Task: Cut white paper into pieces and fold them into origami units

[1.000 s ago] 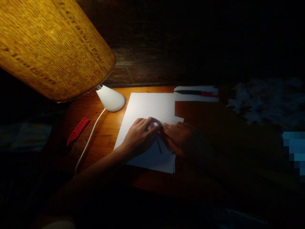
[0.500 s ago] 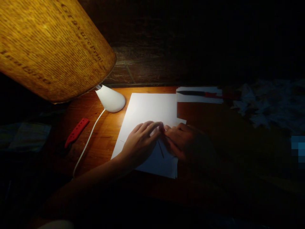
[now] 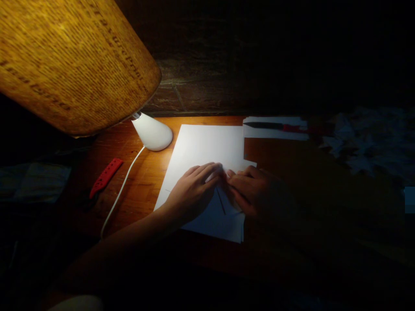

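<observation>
Both hands meet over a stack of white paper sheets on the wooden table. My left hand comes in from the lower left, its fingers bent and pressed together at the tips on a small piece of paper. From the right, in shadow, my right hand curls its fingers on the same piece, whose pale corner shows beyond the knuckles. Most of that piece is hidden by the hands. A thin dark stick-like line lies on the sheets just below the fingertips; I cannot tell what it is.
A lamp with a printed yellow shade and white base stands at left, its cord trailing forward. Near it lies a red perforated handle. A dark-bladed knife rests on small papers. Folded paper shapes pile up at right.
The whole view has shifted slightly, with things sitting a little further right. Both hands keep nearly the same hold on the paper, with only small finger movement.
</observation>
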{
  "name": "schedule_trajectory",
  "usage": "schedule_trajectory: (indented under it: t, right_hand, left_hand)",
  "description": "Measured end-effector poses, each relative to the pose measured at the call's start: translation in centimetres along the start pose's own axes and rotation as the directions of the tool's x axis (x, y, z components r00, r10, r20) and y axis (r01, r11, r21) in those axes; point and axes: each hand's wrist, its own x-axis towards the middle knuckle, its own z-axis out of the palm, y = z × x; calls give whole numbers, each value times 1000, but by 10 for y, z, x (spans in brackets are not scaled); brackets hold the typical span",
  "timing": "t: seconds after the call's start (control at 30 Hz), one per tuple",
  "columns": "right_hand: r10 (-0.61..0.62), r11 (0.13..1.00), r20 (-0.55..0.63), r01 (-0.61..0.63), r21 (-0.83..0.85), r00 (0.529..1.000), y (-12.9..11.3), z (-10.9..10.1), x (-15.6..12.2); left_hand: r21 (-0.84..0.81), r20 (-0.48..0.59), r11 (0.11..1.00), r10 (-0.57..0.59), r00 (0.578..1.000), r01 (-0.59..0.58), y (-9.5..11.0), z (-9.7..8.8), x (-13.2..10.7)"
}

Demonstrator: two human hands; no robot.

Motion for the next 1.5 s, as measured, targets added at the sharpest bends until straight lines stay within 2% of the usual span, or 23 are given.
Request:
schedule_trajectory:
  t: [0.27,0.37,0.53,0.93,1.3,1.5]
  right_hand:
    - [3,1000,42,-3,22,999,0,-1,-1]
    - [10,1000,25,-11,24,1000,0,-4,-1]
    - [26,999,32,-26,21,999,-1,-4,-1]
    - [22,1000,2,-22,17,1000,1,-2,-1]
    - [31,999,0,-31,36,1000,1,-2,-1]
    - [37,997,28,-39,67,999,3,0,1]
  left_hand:
    - [-3,-5,998,-65,998,65,-1,-2,-4]
    - [27,2,992,-120,993,120,-2,-5,-4]
    - [86,25,987,-137,990,134,-3,-7,-4]
    - [-79,43,995,-56,997,59,-2,-4,0]
    - [-39,30,997,-66,997,67,-5,-6,-1]
    - [46,65,999,-22,998,19,-7,-6,-1]
